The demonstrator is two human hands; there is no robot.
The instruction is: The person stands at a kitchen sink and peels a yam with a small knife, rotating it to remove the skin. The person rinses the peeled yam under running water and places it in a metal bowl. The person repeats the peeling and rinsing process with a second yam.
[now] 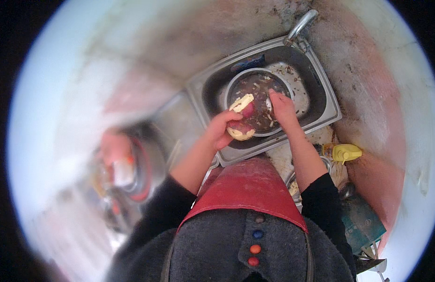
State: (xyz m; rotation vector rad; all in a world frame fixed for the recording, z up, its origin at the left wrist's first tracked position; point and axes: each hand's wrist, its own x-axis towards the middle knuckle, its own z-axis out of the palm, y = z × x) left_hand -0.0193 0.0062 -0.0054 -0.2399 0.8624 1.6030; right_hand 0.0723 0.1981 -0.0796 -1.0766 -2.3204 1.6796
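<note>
My left hand grips a partly peeled sweet potato with red-purple skin and pale yellow flesh at its ends. It is above the near left rim of a round metal basin. The basin stands inside a stainless steel sink and holds murky water with floating peel scraps. Over the right side of the basin, my right hand is closed around a small whitish thing, mostly hidden by the fingers. What exactly it is I cannot tell.
A chrome faucet rises at the sink's far right corner. Dark scraps litter the sink floor. Right of my forearm stand a bottle with a yellow cap and a green box. Blurred red-rimmed containers sit at left.
</note>
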